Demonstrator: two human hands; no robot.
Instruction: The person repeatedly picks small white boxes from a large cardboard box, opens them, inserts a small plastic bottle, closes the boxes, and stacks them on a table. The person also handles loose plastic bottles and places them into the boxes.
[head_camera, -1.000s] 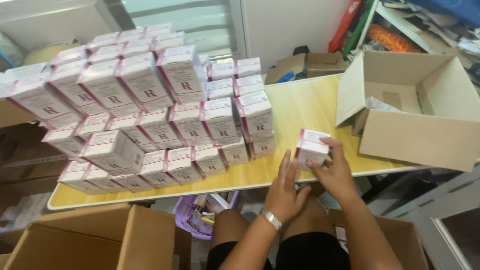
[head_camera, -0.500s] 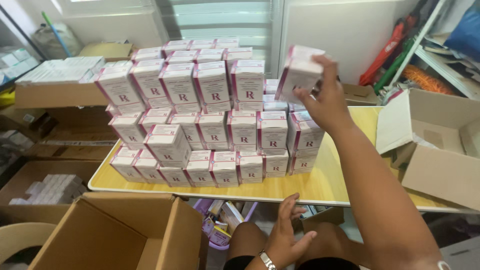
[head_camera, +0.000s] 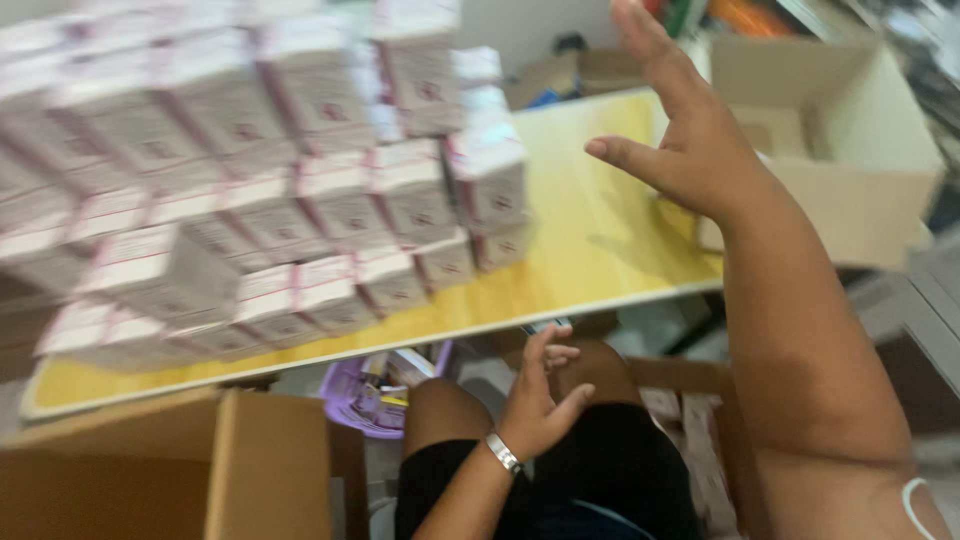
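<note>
A tall stack of white-and-pink small boxes covers the left half of a yellow table. My right hand is raised above the table to the right of the stack, fingers spread, holding nothing. My left hand rests low over my lap below the table's front edge, fingers loosely apart and empty, with a metal bracelet on the wrist. The picture is blurred by motion.
An open cardboard carton stands on the table's right end. Another brown carton sits on the floor at lower left. A purple basket with small items is under the table. More cartons lie behind the table.
My right hand has let go of the box it carried up to the stack's top right and has pulled back to the right, empty. The left hand stays by my lap.
</note>
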